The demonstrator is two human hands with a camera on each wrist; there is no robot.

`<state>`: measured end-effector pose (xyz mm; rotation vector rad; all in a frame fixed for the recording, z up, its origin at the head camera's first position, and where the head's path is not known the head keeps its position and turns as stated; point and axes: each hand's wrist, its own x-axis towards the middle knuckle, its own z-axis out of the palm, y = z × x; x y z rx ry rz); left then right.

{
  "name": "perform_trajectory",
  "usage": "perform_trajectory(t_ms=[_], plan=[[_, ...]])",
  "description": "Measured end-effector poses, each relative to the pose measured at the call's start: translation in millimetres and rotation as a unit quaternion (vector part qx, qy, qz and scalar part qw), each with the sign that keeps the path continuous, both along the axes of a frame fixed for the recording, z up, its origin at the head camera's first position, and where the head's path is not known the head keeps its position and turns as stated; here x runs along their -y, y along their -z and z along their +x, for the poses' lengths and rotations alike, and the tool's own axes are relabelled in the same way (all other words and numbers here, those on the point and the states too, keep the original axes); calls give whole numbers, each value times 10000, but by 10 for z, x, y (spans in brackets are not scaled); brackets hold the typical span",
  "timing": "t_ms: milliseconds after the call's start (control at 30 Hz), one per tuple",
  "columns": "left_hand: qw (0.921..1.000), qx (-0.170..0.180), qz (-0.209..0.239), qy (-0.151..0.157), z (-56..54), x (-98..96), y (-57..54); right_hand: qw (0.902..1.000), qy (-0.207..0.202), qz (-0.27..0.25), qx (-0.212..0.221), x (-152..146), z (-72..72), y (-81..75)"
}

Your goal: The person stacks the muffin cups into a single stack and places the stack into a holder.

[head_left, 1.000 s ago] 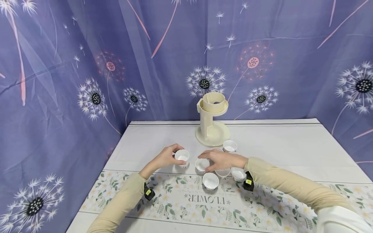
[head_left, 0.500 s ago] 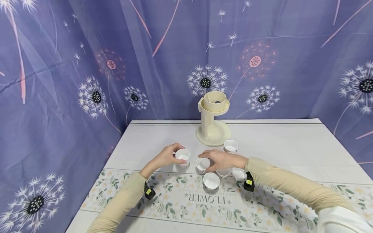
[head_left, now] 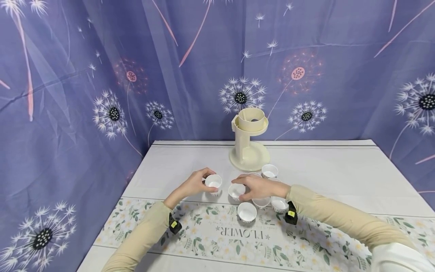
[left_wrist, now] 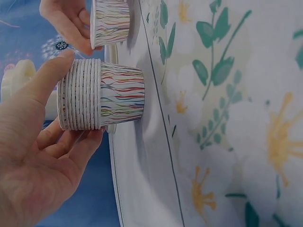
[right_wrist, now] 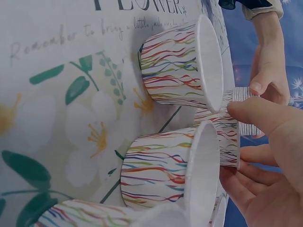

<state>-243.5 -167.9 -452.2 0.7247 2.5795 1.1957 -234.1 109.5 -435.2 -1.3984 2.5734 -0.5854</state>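
Observation:
A nested stack of small paper cups (left_wrist: 102, 94) with colourful wavy stripes is held upright by my left hand (head_left: 196, 183), thumb on the near side and fingers on the far side of the rims. Just to its right, my right hand (head_left: 256, 186) pinches a single striped paper cup (right_wrist: 229, 142) near its rim. The two hands are close together, a small gap between stack and cup. In front of the right hand stands another paper cup (head_left: 247, 212), mouth up. More loose cups sit under and behind the right hand, partly hidden by it.
A cream plastic stand (head_left: 241, 149) with a round base and a ring on top is at the back of the table. One cup (head_left: 270, 172) sits by its base, another cup (head_left: 279, 204) beside the right wrist. A purple dandelion curtain (head_left: 190, 94) hangs behind.

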Motion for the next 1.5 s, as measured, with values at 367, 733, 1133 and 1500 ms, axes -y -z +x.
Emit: perform_trajectory(t_ms=[367,733,1133,1500], plan=[[10000,35,24,-59,19,0,1,9995,70,-283,-99,2,-3,14],[9999,93,65,-71,8,0,-3,9961,423,-758,-140,-4,-36,-9],[9999,117,63,-96,7,1,3,9944,591,-838,-267,-7,-48,13],[9999,102,101,-88,7,-4,4,9921,720,-1027,-70,8,-37,0]])
